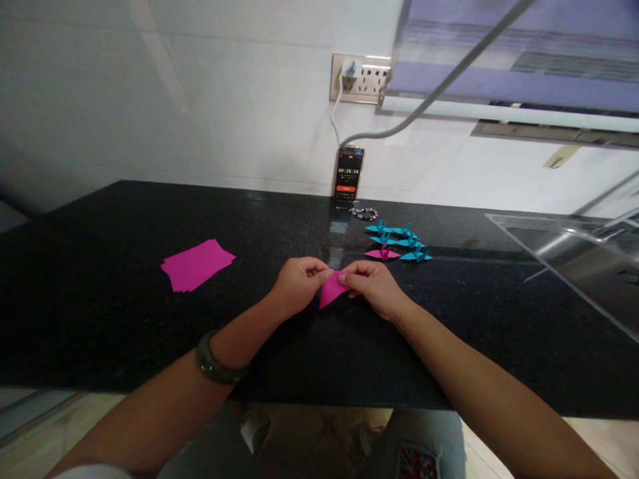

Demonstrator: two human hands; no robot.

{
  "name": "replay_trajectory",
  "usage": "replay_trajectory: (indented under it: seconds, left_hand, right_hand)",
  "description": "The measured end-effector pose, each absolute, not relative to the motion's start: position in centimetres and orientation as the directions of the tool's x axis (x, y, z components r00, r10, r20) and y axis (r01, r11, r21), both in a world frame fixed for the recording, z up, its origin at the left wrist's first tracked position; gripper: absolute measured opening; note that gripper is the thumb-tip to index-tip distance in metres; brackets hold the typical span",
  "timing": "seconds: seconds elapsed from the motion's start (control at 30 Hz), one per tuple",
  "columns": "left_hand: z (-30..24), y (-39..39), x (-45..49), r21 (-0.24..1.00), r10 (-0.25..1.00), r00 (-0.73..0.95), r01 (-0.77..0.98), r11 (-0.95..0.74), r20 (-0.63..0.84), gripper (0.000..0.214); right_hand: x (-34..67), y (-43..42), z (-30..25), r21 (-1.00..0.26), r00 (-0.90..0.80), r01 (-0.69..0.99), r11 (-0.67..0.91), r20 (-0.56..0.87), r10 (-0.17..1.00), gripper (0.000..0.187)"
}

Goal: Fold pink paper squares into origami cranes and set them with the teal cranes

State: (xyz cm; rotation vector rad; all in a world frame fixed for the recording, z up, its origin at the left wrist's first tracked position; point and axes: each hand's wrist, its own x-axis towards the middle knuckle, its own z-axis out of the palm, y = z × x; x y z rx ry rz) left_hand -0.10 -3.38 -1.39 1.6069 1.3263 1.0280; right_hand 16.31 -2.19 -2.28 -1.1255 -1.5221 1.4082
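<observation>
A folded pink paper [330, 291], pointed like a triangle, is held just above the black countertop [100, 319]. My left hand [298, 284] pinches its upper left edge with curled fingers. My right hand [372, 285] pinches the upper right edge, fingertips meeting the left hand's near the fold. A dark bangle [215, 364] circles my left wrist.
A stack of pink paper sheets [196, 265] lies to the left. Several folded teal cranes [399, 241] and one pink crane [382, 253] sit behind my hands, with a bead bracelet [364, 213]. A phone [348, 173] showing a timer leans on the wall. A steel sink [574, 259] is at right.
</observation>
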Motion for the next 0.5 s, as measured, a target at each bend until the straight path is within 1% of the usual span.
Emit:
replay_trajectory:
  seconds: [0.1, 0.17, 0.23, 0.33, 0.4, 0.5]
  left_hand:
    - [-1.46, -3.37, -0.27, 0.83, 0.953, 0.251, 0.485, -0.275, 0.169, 0.019]
    - [-1.49, -3.46, -0.22, 0.793, 0.933, 0.29, 0.505, -0.34, 0.215, 0.017]
    - [-1.57, -3.53, -0.13, 0.814, 0.934, 0.266, 0.471, -0.341, 0.238, 0.019]
    - [-1.79, -3.48, -0.09, 0.87, 0.954, 0.194, 0.398, -0.291, 0.231, 0.022]
    - [-1.9, -3.38, -0.15, 0.875, 0.958, 0.178, 0.396, -0.278, 0.224, 0.019]
    - [-1.91, -3.33, -0.21, 0.861, 0.955, 0.191, 0.418, -0.29, 0.229, 0.019]
  right_hand:
    - [16.55, -2.09, -2.27, -0.969, -0.394, 0.221, 0.113, 0.017, 0.919, 0.016]
    - [16.49, -2.18, -2.27, -0.949, -0.434, 0.262, 0.174, 0.045, 0.9, 0.016]
    - [16.36, -2.33, -2.2, -0.941, -0.431, 0.265, 0.212, 0.081, 0.899, 0.019]
    - [16.25, -2.46, -1.98, -0.952, -0.359, 0.219, 0.215, 0.126, 0.925, 0.022]
    - [16.27, -2.44, -1.88, -0.96, -0.321, 0.195, 0.201, 0.131, 0.938, 0.023]
    - [16.31, -2.36, -1.9, -0.962, -0.318, 0.186, 0.201, 0.134, 0.938, 0.021]
